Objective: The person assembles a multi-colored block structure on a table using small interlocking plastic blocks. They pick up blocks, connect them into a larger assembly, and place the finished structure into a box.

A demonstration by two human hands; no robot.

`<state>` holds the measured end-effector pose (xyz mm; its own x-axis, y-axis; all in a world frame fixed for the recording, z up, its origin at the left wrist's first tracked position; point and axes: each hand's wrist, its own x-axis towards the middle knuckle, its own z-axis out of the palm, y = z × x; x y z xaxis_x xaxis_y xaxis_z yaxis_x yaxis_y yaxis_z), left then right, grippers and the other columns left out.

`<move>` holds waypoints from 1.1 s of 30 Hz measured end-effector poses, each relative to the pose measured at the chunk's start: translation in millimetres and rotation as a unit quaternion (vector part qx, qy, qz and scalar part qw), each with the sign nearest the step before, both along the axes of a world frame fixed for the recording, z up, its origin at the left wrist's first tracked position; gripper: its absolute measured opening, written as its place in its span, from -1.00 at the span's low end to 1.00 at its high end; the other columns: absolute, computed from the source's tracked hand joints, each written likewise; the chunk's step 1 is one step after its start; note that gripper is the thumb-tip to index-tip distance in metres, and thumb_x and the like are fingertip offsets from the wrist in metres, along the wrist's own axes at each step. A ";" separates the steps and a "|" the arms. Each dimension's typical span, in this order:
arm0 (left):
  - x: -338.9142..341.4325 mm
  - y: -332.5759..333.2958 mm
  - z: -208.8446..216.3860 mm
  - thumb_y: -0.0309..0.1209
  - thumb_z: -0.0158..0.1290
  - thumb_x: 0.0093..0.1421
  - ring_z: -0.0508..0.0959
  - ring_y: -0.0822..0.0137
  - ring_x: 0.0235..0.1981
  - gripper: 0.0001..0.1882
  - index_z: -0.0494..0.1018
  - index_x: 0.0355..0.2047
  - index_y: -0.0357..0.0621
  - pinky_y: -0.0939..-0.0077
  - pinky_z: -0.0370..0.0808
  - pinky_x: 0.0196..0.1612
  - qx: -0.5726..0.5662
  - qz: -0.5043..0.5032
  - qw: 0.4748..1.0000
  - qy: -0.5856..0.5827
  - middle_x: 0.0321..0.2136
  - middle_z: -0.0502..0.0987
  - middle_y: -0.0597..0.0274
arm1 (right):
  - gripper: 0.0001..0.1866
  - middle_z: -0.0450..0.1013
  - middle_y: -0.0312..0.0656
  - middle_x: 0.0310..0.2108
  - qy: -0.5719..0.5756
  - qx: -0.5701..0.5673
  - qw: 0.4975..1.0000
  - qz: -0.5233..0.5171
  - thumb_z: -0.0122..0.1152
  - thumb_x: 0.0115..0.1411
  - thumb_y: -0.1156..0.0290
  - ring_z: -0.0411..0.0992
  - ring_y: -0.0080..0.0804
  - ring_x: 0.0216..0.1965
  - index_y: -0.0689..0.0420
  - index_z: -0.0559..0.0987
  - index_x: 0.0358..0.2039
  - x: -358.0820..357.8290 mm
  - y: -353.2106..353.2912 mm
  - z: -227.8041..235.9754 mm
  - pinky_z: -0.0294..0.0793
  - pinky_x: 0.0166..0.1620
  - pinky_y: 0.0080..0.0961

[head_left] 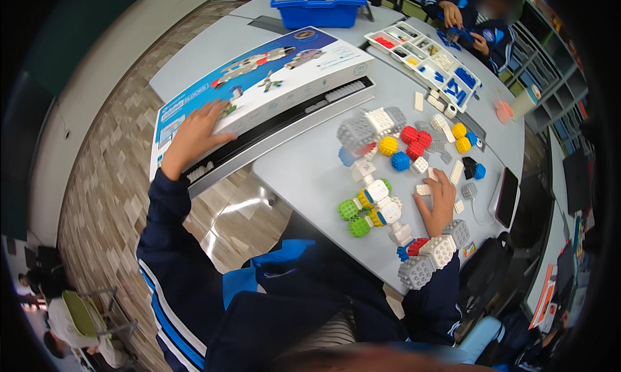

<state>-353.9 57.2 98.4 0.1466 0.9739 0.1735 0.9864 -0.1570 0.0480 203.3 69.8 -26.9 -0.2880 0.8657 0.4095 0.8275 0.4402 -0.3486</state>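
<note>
My left hand (202,138) lies with spread fingers on the lid of a large white and blue block-set box (272,90). Below the lid, the box's dark inner tray (294,121) shows a few light pieces. My right hand (440,200) rests on the table, fingers stretched out, beside small white bricks (424,189); whether a fingertip touches one I cannot tell. Between the hands stands a long built model (388,210) of white, green, yellow and blue blocks, with knobbly grey wheels (416,272) at its ends. Its near end hides part of my right wrist.
Loose red blocks (415,140), a blue block (400,161) and yellow blocks (388,145) lie beyond the model. A phone (507,198) lies at the right edge. Farther off are a sorting tray (424,71), a blue bin (318,13) and another person's hands (480,43) holding blue parts.
</note>
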 end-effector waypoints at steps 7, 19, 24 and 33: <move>-51.2 40.6 68.9 0.09 0.09 0.30 0.63 -0.13 -0.21 -0.38 0.49 0.15 -0.14 0.13 0.53 -0.13 0.084 0.044 0.995 0.028 -0.28 0.62 -0.19 | -0.60 0.28 -0.04 0.30 -0.005 -0.006 1.000 0.003 0.36 0.15 0.36 0.20 0.07 0.29 0.12 0.54 0.00 -1.1 -2.5 6.1 0.18 0.32 -0.12; -183.4 157.3 148.2 0.09 0.16 0.26 0.66 0.23 -0.21 -0.35 0.54 0.13 -0.21 0.42 0.52 -0.04 -0.039 0.002 0.989 -0.140 -0.14 0.66 -0.02 | -0.57 0.25 -0.02 0.31 0.004 -0.034 0.999 -0.008 0.38 0.15 0.35 0.17 0.11 0.31 0.10 0.51 0.04 -6.0 -6.2 15.2 0.15 0.32 -0.04; -211.6 176.3 138.7 0.10 0.03 0.36 0.62 0.21 -0.11 -0.41 0.55 0.02 -0.23 0.39 0.48 -0.04 0.097 0.008 0.992 -0.078 -0.17 0.65 0.04 | -0.56 0.27 -0.03 0.30 0.008 -0.041 0.999 -0.008 0.39 0.15 0.33 0.18 0.08 0.31 0.09 0.51 0.04 -8.1 -7.1 19.6 0.12 0.33 -0.04; -237.7 197.9 98.2 -0.01 -0.22 0.48 0.55 -0.11 0.02 -0.54 0.45 0.12 -0.01 0.15 0.47 0.05 0.299 0.085 0.945 0.097 0.00 0.58 -0.04 | -0.57 0.31 -0.05 0.26 0.005 -0.020 1.000 -0.013 0.40 0.14 0.25 0.20 0.00 0.34 0.07 0.53 0.00 -1.8 -4.7 14.6 0.09 0.34 0.03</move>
<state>-591.6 255.1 196.7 0.0820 0.7225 0.6865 0.9810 0.0629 -0.1834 201.6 65.1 -12.4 -0.2609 0.8885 0.3776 0.8346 0.4042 -0.3743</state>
